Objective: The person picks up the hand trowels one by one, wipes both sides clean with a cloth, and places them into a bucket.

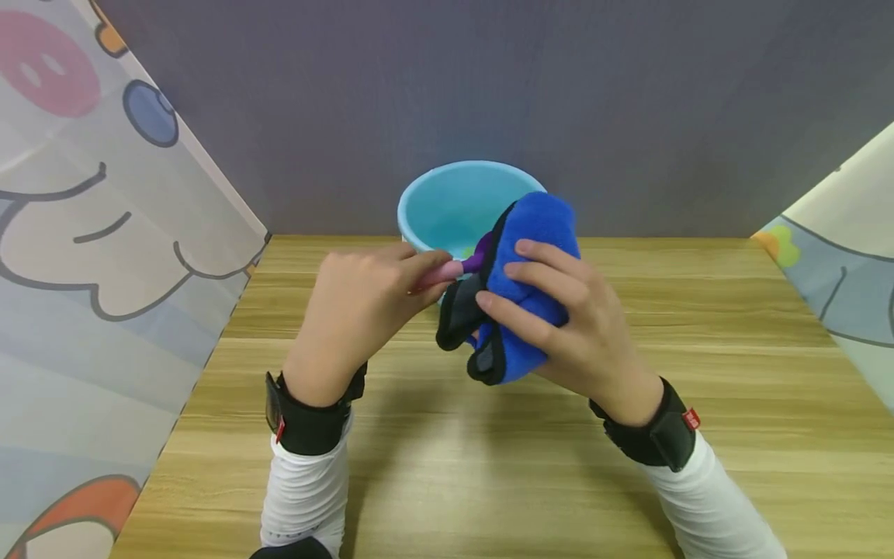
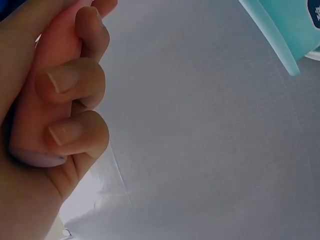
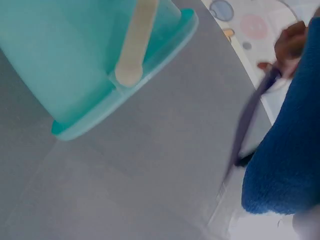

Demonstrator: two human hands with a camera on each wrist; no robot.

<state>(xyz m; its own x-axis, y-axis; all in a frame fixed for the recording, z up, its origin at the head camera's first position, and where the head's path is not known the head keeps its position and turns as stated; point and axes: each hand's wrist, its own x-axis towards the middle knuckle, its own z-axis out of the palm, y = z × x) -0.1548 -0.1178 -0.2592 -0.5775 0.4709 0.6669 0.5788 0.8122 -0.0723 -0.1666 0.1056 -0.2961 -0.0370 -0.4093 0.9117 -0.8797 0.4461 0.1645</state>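
Note:
My left hand (image 1: 366,307) grips the pink handle (image 1: 438,275) of a utensil with a purple head (image 1: 480,252); its exact kind is partly hidden. In the left wrist view the curled fingers (image 2: 75,82) wrap round that handle (image 2: 37,115). A folded blue cloth (image 1: 534,233) with grey backing and black edging is held in my right hand (image 1: 576,310), its fingers spread over the front. The cloth lies against the purple head and covers its far part. In the right wrist view the thin purple head (image 3: 245,122) shows beside the cloth (image 3: 285,155).
Behind the hands stands a light blue bucket (image 1: 426,206), with a pale carrying handle (image 3: 137,45) on its side. A wood-grain tabletop (image 1: 447,481) lies below. A grey wall (image 1: 447,85) rises at the back, and cartoon-printed sheets (image 1: 63,233) flank both sides.

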